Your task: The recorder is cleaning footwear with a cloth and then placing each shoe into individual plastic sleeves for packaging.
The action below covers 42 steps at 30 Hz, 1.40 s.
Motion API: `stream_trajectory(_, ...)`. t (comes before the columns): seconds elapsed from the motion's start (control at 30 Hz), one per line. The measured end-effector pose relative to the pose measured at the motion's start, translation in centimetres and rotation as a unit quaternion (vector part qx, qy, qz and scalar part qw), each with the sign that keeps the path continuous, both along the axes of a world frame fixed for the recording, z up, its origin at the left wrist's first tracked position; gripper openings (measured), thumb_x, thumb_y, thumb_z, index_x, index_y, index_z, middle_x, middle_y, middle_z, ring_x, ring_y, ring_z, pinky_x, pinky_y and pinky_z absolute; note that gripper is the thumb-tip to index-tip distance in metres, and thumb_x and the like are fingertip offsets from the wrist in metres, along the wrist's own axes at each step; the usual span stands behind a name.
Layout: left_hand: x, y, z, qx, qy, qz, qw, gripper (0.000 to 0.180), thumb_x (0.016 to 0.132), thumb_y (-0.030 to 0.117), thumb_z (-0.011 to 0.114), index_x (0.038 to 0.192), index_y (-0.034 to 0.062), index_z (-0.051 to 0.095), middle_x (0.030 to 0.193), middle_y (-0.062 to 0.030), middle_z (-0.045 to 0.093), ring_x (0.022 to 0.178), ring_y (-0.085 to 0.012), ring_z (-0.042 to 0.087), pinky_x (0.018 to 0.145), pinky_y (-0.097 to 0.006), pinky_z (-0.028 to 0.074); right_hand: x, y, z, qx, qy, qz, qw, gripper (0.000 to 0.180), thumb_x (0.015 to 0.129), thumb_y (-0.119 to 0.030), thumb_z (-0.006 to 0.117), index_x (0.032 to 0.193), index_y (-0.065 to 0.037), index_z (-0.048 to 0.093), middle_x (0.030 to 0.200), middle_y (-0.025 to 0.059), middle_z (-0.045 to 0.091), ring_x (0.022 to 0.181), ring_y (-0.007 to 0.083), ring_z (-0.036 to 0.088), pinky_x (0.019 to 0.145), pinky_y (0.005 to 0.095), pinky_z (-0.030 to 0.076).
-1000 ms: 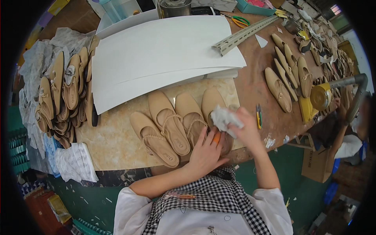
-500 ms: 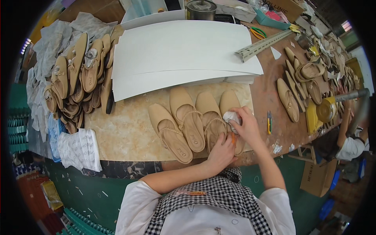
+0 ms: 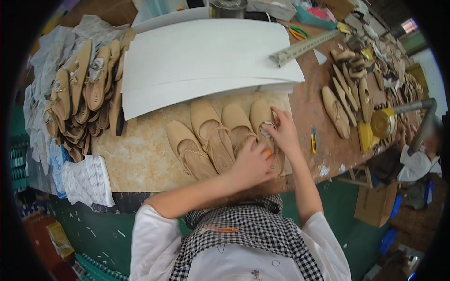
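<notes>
We find four tan flat shoes lying side by side on the mottled work slab (image 3: 140, 159) of the bench (image 3: 328, 140). The rightmost shoe (image 3: 260, 114) is the one being worked. Our left hand (image 3: 253, 164) lies flat across its heel end, fingers pressed down and together; an orange item shows at the fingertips, too small to identify. Our right hand (image 3: 281, 133) pinches a small white cloth wad (image 3: 267, 129) against the inside of that shoe, fingers closed on it. Just right of the right hand lies a yellow-handled cutter (image 3: 313, 139). Large white sheets (image 3: 201, 61) lie behind the shoes, a metal ruler (image 3: 307, 47) on their right corner. A pile of tan sandals (image 3: 84, 89) sits at far left.
</notes>
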<state>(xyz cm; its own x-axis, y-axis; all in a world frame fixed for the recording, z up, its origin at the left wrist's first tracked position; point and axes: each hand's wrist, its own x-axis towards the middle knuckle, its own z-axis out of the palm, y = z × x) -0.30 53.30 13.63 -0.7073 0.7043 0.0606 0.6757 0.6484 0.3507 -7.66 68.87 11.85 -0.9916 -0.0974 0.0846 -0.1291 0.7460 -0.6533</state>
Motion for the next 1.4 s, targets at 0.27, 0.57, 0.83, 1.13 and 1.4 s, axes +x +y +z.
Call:
stream_trajectory(0.27,-22.0,-18.2,2.0,-0.087,0.143,0.464,0.87,0.054,0.083,0.046,0.053,0.132,0.0252,0.043,0.139,-0.018,0.037,0.134,-0.0377,0.021,0.096,-0.073,0.015,7.9,4.4,2.5,-0.172,-0.043,-0.066,0.982,0.033,0.085,-0.005,0.059,0.118,-0.004,0.057,0.11,0.0066,0.055,0.096,0.0141,0.055,0.079,0.0249,0.045)
stream_trajectory(0.57,-4.7,-5.9,8.7,0.1,0.198,0.162,0.961,0.015,0.081,0.017,0.056,0.08,0.0025,0.055,0.08,-0.0109,0.055,0.075,-0.0267,0.055,0.057,-0.041,0.045,8.1,0.1,3.6,-0.709,-0.211,-0.091,0.667,0.065,0.085,-0.02,0.062,0.14,-0.008,0.029,0.128,0.0134,0.049,0.116,0.024,0.051,0.096,0.0334,0.041)
stream_trajectory(0.83,3.2,-4.8,5.7,0.458,0.037,0.032,0.888,0.008,0.075,0.01,0.062,0.082,0.0139,0.062,0.103,-0.0113,0.059,0.09,-0.0239,0.057,0.08,-0.038,0.045,9.5,-2.5,6.5,-0.384,-0.451,0.097,0.8,0.056,0.085,-0.013,0.061,0.135,-0.005,0.038,0.128,0.0132,0.051,0.116,0.0257,0.051,0.097,0.0346,0.04)
stream_trajectory(1.13,-1.8,-3.9,3.7,0.696,-0.313,0.33,0.556,0.038,0.098,0.026,0.033,0.126,0.0048,0.046,0.11,-0.0076,0.056,0.1,-0.0184,0.054,0.082,-0.033,0.047,6.3,-3.7,5.1,-0.255,-0.034,0.018,0.966,0.063,0.072,-0.011,0.069,0.129,0.0,0.044,0.116,0.0158,0.058,0.108,0.0239,0.057,0.089,0.035,0.047)
stream_trajectory(1.4,7.3,-1.3,-1.2,-0.047,0.015,0.146,0.988,0.068,0.074,0.05,0.061,0.118,-0.0014,0.053,0.115,-0.0179,0.054,0.12,-0.0313,0.039,0.104,-0.055,0.022,5.1,-5.1,1.4,0.134,0.069,0.175,0.973,0.029,0.075,-0.006,0.058,0.104,-0.006,0.063,0.085,0.0101,0.052,0.073,0.0281,0.058,0.068,0.0325,0.049)
